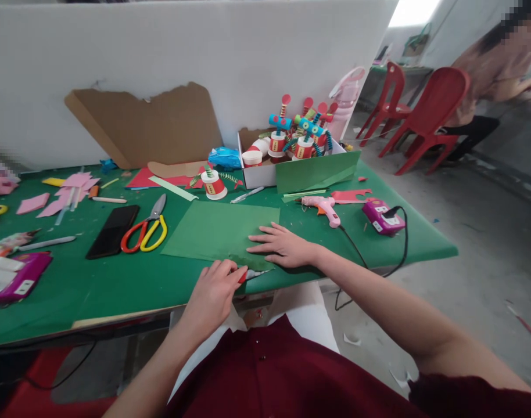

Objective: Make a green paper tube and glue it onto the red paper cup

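A sheet of green paper [213,229] lies flat on the green-covered table in front of me. My right hand [287,247] rests palm down on its right part, fingers spread. At the near edge of the sheet, my left hand [217,287] is closed around a red-handled tool with a pointed grey blade [255,274]. The blade points right, along the paper's near edge; most of the handle is hidden in my fingers. To the left of the sheet lie orange-and-yellow-handled scissors [150,226] and a black phone [112,232].
A paper-cup figure [213,184] stands behind the sheet, beside a box [259,177] of similar figures. On the right are a pink glue gun [322,206] and a purple power socket [383,217] with a black cord. Pink paper pieces [67,194] lie left. A person sits far right.
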Motion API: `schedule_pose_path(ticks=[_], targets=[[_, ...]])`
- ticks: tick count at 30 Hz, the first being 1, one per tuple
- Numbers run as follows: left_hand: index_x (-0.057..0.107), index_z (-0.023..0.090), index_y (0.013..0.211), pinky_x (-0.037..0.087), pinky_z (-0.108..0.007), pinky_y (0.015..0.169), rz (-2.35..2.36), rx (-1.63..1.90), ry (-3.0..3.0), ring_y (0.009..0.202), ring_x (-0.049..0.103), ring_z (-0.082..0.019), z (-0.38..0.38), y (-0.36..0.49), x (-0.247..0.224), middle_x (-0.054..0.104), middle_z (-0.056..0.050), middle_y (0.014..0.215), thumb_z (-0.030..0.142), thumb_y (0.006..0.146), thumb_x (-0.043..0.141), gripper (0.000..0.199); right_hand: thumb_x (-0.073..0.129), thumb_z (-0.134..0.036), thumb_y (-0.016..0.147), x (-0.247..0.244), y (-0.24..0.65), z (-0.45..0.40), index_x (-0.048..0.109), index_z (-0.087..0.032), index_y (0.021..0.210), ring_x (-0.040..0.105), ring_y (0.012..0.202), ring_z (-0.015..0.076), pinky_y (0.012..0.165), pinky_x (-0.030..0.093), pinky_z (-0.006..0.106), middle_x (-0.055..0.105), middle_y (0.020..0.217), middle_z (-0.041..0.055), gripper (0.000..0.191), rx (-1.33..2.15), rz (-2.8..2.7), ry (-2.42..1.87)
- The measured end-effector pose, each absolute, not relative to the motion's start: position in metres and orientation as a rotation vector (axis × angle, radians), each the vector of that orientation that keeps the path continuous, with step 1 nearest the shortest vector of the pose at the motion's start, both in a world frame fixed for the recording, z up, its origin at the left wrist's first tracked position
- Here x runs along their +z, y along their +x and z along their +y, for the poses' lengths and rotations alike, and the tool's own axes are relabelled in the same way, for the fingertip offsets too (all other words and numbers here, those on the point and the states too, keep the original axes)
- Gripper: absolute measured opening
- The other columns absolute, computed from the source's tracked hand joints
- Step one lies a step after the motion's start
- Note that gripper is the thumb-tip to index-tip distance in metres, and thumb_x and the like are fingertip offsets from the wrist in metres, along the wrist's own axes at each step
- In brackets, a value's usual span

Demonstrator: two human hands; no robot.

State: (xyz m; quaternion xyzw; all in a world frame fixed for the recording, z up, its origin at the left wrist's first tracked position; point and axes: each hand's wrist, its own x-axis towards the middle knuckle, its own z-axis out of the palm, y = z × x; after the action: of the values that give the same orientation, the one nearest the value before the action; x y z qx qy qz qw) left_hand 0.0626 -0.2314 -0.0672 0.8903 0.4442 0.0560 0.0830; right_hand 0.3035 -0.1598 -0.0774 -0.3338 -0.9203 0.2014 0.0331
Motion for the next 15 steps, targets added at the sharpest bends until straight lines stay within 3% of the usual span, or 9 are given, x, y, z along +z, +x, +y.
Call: schedule_pose_path(ticks=[10, 15], targets=[[0.057, 0.025, 0.124, 0.041, -0.033, 0.077, 1.108, 0.257, 2.604, 0.092, 0.052, -0.02, -0.243, 0.038, -0.059, 0.059, -0.007, 0.106, 0.013, 0.093, 0.035, 0.04, 0.041, -0.018, 0.094, -0.077, 0.304, -0.157, 0.05, -0.034, 0.136, 0.022, 0.144, 0.0231, 0.117, 0.009, 0.051, 0.04, 0.151, -0.0039, 0.046, 0.713, -2.757, -1.085], [0.055, 0.022, 0.128, 0.045, -0.035, 0.087, 1.408, 0.636, 2.49, 0.1, 0.054, -0.021, -0.237, -0.004, -0.047, 0.056, -0.008, 0.108, 0.027, 0.096, 0.036, 0.038, 0.044, -0.038, 0.095, -0.072, 0.285, -0.179, 0.057, -0.021, 0.131, 0.034, 0.139, 0.0279, 0.117, 0.013, 0.053, 0.051, 0.142, 0.0089, 0.042, 0.563, -2.632, -1.163]])
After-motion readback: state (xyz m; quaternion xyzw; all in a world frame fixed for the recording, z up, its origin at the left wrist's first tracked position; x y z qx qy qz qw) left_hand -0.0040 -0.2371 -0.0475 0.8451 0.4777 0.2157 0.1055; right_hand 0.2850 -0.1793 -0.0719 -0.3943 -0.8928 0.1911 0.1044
